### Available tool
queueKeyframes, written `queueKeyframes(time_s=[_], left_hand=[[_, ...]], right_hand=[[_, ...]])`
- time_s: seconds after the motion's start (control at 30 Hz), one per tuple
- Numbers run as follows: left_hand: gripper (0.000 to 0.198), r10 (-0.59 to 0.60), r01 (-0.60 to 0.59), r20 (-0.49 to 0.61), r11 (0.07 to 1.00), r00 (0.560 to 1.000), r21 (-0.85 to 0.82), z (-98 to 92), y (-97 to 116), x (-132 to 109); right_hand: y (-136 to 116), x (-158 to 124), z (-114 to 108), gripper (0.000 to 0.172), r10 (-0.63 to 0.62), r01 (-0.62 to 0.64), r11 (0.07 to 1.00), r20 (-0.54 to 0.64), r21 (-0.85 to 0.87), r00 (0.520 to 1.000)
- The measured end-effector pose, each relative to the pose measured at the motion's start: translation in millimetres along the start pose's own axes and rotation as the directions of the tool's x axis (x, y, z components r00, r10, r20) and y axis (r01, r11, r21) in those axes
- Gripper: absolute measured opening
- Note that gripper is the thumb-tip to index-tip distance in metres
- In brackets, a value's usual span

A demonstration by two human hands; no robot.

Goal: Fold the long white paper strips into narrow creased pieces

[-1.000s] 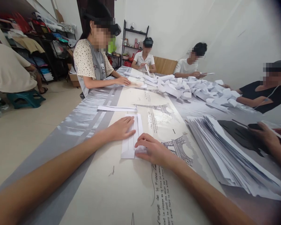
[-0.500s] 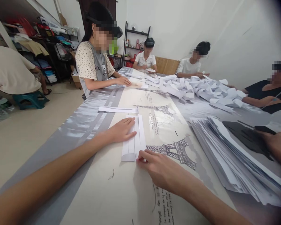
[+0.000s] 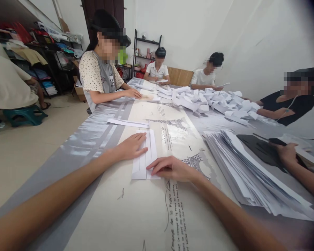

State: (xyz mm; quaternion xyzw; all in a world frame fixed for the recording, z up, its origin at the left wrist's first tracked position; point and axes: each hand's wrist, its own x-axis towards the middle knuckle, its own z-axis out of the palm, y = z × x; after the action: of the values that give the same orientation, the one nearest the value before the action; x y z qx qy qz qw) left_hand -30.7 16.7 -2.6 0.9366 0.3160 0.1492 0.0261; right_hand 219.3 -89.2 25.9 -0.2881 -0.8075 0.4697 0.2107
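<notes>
A folded white paper piece (image 3: 142,170) lies on the table in front of me, with long creased strips running away from me. My left hand (image 3: 132,148) rests flat on its upper left part, thumb and fingers spread. From the right, my right hand (image 3: 171,168) reaches over the lower right flap. Its forefinger and thumb tips touch the paper near the middle seam, slightly apart, and the other fingers are partly hidden. Just beyond my left hand lies a narrow folded paper strip (image 3: 128,123).
A thick stack of paper sheets (image 3: 251,170) lies on the right, near a co-worker's hand (image 3: 288,153) on a dark object. Further back is a heap of folded white papers (image 3: 199,99). Several people sit or stand around the printed tablecloth (image 3: 115,216).
My right hand has moved from the paper's lower right corner inward over the flap, which now lies flatter. My left hand stays on the paper. The view has shifted slightly.
</notes>
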Motion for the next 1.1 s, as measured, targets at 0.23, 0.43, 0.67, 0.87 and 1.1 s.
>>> queueKeyframes(time_s=[0.23,0.43,0.67,0.87,1.1], left_hand=[[0.052,0.003,-0.003,-0.016,1.0,1.0,0.001,2.5,-3,0],[0.05,0.017,-0.018,-0.039,1.0,0.999,-0.011,4.8,-4,-1],[0.054,-0.01,0.01,-0.011,1.0,1.0,-0.001,4.2,-4,-1],[0.053,-0.01,0.01,-0.021,1.0,1.0,-0.02,2.3,-3,-2],[0.056,-0.03,0.029,-0.016,0.999,0.999,-0.041,1.1,-4,-3]], right_hand=[[-4,-2,0,0.018,-0.042,0.025,0.959,-0.051,-0.284,0.998],[-11,-6,-1,0.018,0.019,-0.018,0.915,0.0,-0.404,1.0],[-25,-7,3,0.019,-0.086,0.093,0.768,0.042,-0.634,0.995],[-31,-5,15,0.033,-0.106,0.136,0.605,0.091,-0.785,0.99],[-24,-5,6,0.014,-0.098,0.101,0.725,0.042,-0.681,0.994]])
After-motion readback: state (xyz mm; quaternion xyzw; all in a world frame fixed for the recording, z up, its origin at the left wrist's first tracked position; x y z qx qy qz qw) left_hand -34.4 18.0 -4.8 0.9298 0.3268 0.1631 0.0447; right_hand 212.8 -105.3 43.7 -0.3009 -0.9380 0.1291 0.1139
